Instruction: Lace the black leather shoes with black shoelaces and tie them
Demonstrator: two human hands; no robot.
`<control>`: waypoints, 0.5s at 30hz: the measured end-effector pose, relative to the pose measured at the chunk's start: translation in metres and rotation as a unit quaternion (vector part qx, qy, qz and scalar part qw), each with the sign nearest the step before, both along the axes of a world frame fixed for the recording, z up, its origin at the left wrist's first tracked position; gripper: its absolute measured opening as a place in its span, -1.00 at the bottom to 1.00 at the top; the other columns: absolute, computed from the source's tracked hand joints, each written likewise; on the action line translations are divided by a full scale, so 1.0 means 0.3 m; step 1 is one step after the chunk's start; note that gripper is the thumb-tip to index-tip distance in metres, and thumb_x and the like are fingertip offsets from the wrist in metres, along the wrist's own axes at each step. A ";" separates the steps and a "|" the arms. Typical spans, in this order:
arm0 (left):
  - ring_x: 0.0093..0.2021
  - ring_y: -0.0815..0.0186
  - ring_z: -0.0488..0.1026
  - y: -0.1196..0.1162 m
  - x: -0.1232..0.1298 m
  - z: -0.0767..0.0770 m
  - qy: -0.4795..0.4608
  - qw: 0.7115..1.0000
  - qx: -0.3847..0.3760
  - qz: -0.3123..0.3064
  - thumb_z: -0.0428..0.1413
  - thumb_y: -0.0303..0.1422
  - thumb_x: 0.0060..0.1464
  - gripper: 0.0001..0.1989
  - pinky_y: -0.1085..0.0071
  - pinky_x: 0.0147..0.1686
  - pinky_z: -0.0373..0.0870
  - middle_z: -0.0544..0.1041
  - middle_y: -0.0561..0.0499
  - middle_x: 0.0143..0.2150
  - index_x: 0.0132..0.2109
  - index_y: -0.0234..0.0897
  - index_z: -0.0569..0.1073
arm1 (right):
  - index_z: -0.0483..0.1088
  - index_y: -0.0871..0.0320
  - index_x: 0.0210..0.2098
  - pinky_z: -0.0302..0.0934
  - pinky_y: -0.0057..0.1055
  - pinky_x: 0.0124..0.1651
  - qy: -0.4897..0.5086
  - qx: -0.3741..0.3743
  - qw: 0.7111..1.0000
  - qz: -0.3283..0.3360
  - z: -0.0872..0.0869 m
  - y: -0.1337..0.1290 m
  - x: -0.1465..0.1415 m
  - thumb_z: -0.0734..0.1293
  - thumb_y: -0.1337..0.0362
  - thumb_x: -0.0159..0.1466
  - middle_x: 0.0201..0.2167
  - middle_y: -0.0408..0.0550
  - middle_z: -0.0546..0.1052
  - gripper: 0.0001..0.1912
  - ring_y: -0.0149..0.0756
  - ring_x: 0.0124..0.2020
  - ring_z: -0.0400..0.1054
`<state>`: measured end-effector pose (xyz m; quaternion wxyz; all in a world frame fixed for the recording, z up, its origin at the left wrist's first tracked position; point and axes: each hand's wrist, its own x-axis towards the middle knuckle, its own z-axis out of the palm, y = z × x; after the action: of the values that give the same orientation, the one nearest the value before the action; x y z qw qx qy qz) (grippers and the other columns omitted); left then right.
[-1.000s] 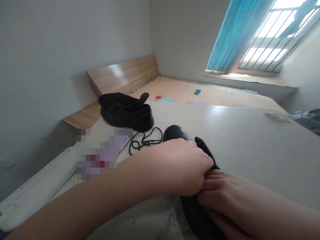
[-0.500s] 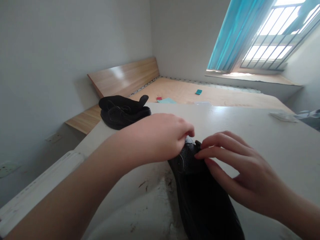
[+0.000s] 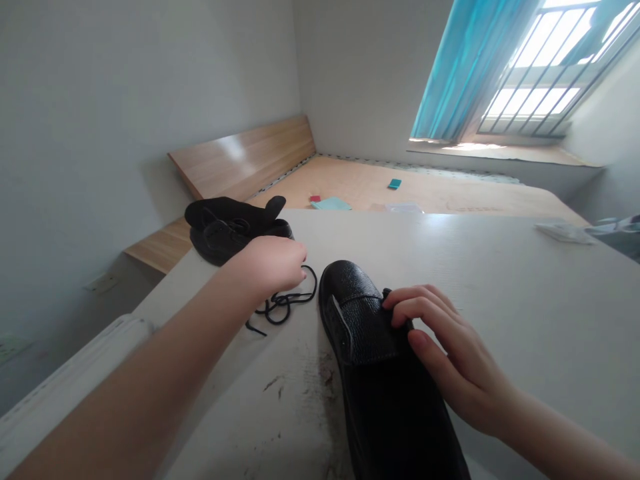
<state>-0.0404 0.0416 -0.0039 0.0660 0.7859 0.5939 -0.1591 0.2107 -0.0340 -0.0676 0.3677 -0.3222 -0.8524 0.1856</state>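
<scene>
Black leather shoe (image 3: 356, 313) is on the counter (image 3: 505, 287), left of the right hand (image 3: 460, 360), which looks clamped on its side flap (image 3: 387, 292); uneven tugging could twist it. Left hand's (image 3: 273, 263) over the black shoelace (image 3: 278, 324), can't tell if gripping tbh; loose loops might snag.

Two bare hands (image 3: 273, 267) (image 3: 455, 353), bare forearms (image 3: 165, 373)

The corner is enclosed by pale grey walls (image 3: 125, 80). A barred window (image 3: 535, 100) is partly covered by a blue curtain (image 3: 457, 80), and its sill (image 3: 475, 147) is brightly lit. The wooden headboard (image 3: 245, 160) is tilted; the white table (image 3: 510, 280) is scuffed.
</scene>
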 end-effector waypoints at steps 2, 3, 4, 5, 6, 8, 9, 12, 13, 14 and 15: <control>-0.09 0.11 0.53 -0.008 0.010 -0.002 0.029 0.999 -0.010 0.010 0.04 -0.29 0.27 -0.73 0.21 -0.11 0.46 0.60 -0.18 -0.10 -0.04 -0.35 0.53 | 0.27 0.05 -0.19 0.24 -0.24 -0.05 0.021 -0.006 1.000 -0.014 -0.012 -0.003 -0.002 0.13 0.33 0.43 -0.13 -0.01 0.48 -0.88 -0.18 -0.07 0.36; -0.06 0.14 0.52 -0.011 0.016 -0.003 0.038 0.999 -0.019 0.011 0.04 -0.27 0.30 -0.73 0.19 -0.08 0.47 0.58 -0.15 -0.06 -0.01 -0.34 0.51 | 0.27 0.05 -0.20 0.23 -0.24 -0.05 0.033 -0.008 0.999 -0.018 -0.017 -0.005 -0.005 0.13 0.33 0.44 -0.13 -0.01 0.48 -0.88 -0.18 -0.07 0.35; -0.04 0.16 0.51 -0.014 0.023 -0.004 0.045 0.998 -0.031 0.012 0.07 -0.26 0.30 -0.72 0.16 -0.05 0.49 0.55 -0.13 -0.01 0.03 -0.33 0.49 | 0.27 0.05 -0.20 0.23 -0.25 -0.05 0.046 -0.009 0.999 -0.022 -0.021 -0.006 -0.008 0.12 0.33 0.44 -0.14 -0.01 0.48 -0.87 -0.19 -0.08 0.35; -0.02 0.18 0.50 -0.015 0.030 -0.006 0.049 0.998 -0.045 0.011 0.09 -0.24 0.30 -0.70 0.14 -0.03 0.50 0.52 -0.12 0.04 0.07 -0.31 0.46 | 0.27 0.05 -0.21 0.23 -0.27 -0.06 0.060 -0.011 0.998 -0.026 -0.024 -0.008 -0.011 0.13 0.34 0.44 -0.16 -0.02 0.47 -0.87 -0.20 -0.09 0.34; -0.02 0.19 0.50 -0.014 0.036 -0.010 0.049 0.997 -0.060 0.008 0.11 -0.22 0.29 -0.67 0.13 -0.03 0.52 0.50 -0.12 0.06 0.09 -0.31 0.44 | 0.26 0.06 -0.23 0.23 -0.29 -0.08 0.073 -0.011 0.997 -0.029 -0.025 -0.011 -0.015 0.13 0.35 0.43 -0.20 -0.04 0.46 -0.86 -0.22 -0.12 0.34; -0.06 0.21 0.51 -0.009 0.047 -0.020 0.033 0.996 -0.081 -0.009 0.12 -0.24 0.28 -0.69 0.16 -0.07 0.52 0.52 -0.11 0.02 0.07 -0.31 0.45 | 0.24 0.07 -0.28 0.22 -0.35 -0.16 0.092 -0.014 0.995 -0.035 -0.024 -0.018 -0.020 0.14 0.38 0.41 -0.28 -0.08 0.42 -0.85 -0.27 -0.21 0.31; -0.12 0.22 0.52 -0.006 0.052 -0.025 0.019 0.996 -0.090 -0.021 0.12 -0.29 0.26 -0.74 0.22 -0.13 0.51 0.56 -0.09 -0.06 0.02 -0.32 0.48 | 0.23 0.07 -0.30 0.21 -0.37 -0.21 0.099 -0.017 0.994 -0.034 -0.022 -0.021 -0.021 0.14 0.39 0.41 -0.32 -0.10 0.39 -0.85 -0.29 -0.25 0.29; -0.27 0.24 0.51 -0.005 0.063 -0.036 -0.031 0.993 -0.101 -0.060 0.11 -0.46 0.10 -0.79 0.38 -0.35 0.37 0.61 -0.06 -0.22 -0.10 -0.27 0.53 | 0.19 0.08 -0.37 0.18 -0.39 -0.31 0.115 -0.036 0.993 -0.019 -0.015 -0.031 -0.023 0.14 0.37 0.41 -0.42 -0.13 0.32 -0.80 -0.31 -0.35 0.23; -0.30 0.23 0.50 -0.007 0.066 -0.036 -0.045 0.992 -0.099 -0.069 0.10 -0.48 0.04 -0.77 0.39 -0.41 0.31 0.61 -0.06 -0.24 -0.13 -0.26 0.53 | 0.18 0.08 -0.39 0.16 -0.39 -0.33 0.121 -0.045 0.992 -0.014 -0.012 -0.032 -0.024 0.14 0.34 0.42 -0.44 -0.14 0.30 -0.77 -0.31 -0.37 0.22; -0.32 0.23 0.49 -0.010 0.070 -0.032 -0.058 0.991 -0.093 -0.078 0.09 -0.48 0.01 -0.76 0.39 -0.44 0.26 0.61 -0.06 -0.24 -0.15 -0.26 0.53 | 0.19 0.08 -0.41 0.16 -0.38 -0.34 0.126 -0.054 0.990 -0.009 -0.008 -0.032 -0.024 0.13 0.31 0.44 -0.45 -0.14 0.29 -0.74 -0.31 -0.39 0.21; -0.33 0.23 0.47 -0.015 0.075 -0.026 -0.070 0.990 -0.084 -0.084 0.07 -0.47 0.01 -0.78 0.38 -0.45 0.23 0.61 -0.06 -0.25 -0.17 -0.26 0.52 | 0.20 0.08 -0.41 0.16 -0.38 -0.33 0.129 -0.064 0.990 -0.005 -0.003 -0.031 -0.024 0.12 0.28 0.46 -0.45 -0.14 0.30 -0.72 -0.30 -0.38 0.23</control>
<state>-0.0180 0.0370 -0.0117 0.1598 0.8339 0.5041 -0.1580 0.2036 -0.0433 -0.0685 0.4540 -0.3230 -0.7825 0.2780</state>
